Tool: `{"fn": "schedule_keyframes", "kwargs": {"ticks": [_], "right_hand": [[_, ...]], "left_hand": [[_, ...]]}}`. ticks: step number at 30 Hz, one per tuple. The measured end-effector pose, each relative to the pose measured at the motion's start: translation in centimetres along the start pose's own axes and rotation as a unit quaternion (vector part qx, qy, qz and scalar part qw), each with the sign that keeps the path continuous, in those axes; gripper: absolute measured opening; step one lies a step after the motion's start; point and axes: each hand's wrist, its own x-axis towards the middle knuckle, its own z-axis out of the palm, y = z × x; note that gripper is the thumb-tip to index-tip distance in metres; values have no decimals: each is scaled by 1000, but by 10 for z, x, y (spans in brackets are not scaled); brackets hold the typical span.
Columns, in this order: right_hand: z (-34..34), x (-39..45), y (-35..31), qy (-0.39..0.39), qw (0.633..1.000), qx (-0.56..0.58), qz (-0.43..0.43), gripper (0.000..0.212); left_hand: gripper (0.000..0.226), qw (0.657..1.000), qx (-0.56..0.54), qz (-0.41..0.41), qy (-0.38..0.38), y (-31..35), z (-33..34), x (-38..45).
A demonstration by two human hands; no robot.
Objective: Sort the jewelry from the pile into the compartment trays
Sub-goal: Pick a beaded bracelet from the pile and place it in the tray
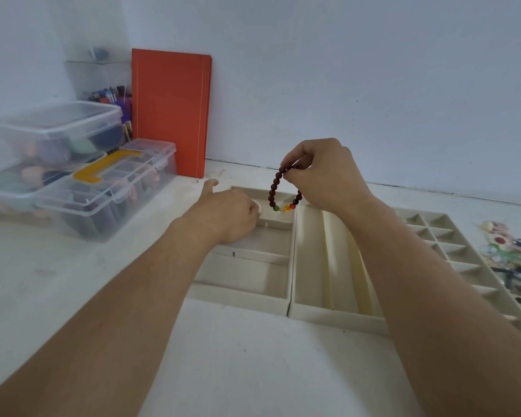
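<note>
My right hand (322, 173) pinches a dark brown bead bracelet (273, 189) with green, yellow and red beads at its bottom. The loop hangs over the far compartment of the left beige tray (244, 293). My left hand (229, 215) reaches into that same far compartment with its fingers curled; a small white beaded piece (257, 206) shows at its fingertips, mostly hidden. A second tray (328, 266) with long slots lies to the right, then a grid tray (451, 242). The jewelry pile (512, 257) lies at the far right edge.
Stacked clear plastic boxes (82, 182) stand at the left, one with a yellow handle. An orange board (170, 112) leans on the wall behind them. A clear holder with brushes (109, 94) stands in the corner. White tabletop (238, 365) lies in front of the trays.
</note>
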Motion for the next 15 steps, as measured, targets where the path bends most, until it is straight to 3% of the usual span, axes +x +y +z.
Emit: {"fn": "schedule_keyframes", "kwargs": {"ticks": [8,15], "right_hand": [[15,3,7,-2,1000,7,17,27],[29,4,22,-33,998,-31,52,22]], "left_hand": [[46,998,-26,-20,51,-1,-4,-1],[41,997,-60,-27,38,1,-12,-8]]}}
